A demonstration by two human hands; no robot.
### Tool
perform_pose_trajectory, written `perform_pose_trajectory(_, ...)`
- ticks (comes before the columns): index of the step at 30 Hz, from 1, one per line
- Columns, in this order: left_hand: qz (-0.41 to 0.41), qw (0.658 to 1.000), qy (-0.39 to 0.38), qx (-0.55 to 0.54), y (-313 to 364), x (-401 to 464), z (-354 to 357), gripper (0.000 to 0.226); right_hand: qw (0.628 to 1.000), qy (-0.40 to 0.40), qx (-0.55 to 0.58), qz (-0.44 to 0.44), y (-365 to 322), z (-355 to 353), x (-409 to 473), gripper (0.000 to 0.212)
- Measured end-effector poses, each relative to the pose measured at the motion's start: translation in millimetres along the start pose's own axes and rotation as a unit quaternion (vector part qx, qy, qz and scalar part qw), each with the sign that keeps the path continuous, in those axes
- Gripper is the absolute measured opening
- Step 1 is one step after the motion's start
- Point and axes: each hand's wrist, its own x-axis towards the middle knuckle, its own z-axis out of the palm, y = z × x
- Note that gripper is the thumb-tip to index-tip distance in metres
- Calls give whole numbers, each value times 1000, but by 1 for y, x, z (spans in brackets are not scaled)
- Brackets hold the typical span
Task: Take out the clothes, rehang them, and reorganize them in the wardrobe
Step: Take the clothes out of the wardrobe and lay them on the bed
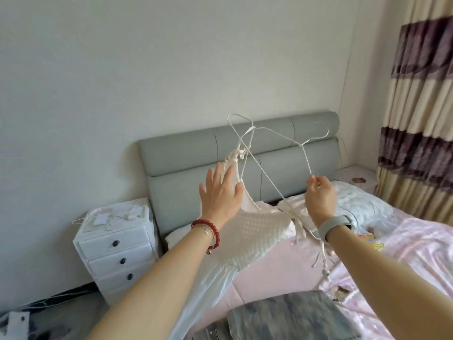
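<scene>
The white dress [257, 231] hangs in the air above the pink bed [269, 273], partly on a thin white wire hanger [267, 143] held up in front of the grey headboard [186, 155]. Only one strap looks caught on the hanger, near its upper left bend; the other side's ties dangle loose below the right wrist, so the dress could slide off and drop onto the bed if the hanger tips further. The hanger already sits tilted, and its light wire could twist in so small a grip. The right hand [320, 195] pinches the hanger's lower right end between fingertips and thumb, with the dress to its left and below. The left hand [220, 192] is spread wide, fingers straight, its palm against the dress's upper left part just under the knotted strap, steadying rather than gripping; a loose tie could snag on the wire.
</scene>
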Motion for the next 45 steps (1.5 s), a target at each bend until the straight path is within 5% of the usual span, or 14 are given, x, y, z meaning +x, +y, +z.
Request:
perform_pose_trajectory(7,-44,977,-211,-2,-21,-6,201,51,986,2,-133,97,195,5,58,26)
perform_pose_trajectory(14,-129,904,-406,29,-84,-84,366,52,937,-110,-280,178,379,21,58,34)
perform_pose_trajectory(23,-148,843,-510,85,-123,-147,475,55,891,-188,-327,252,518,0,53,51)
perform_pose_trajectory(32,-128,845,-506,111,-123,-144,476,52,809,-332,-445,196,511,8,23,55)
perform_pose_trajectory(45,-153,938,-266,162,-107,-173,274,51,835,-428,-345,-26,314,32,-115,48)
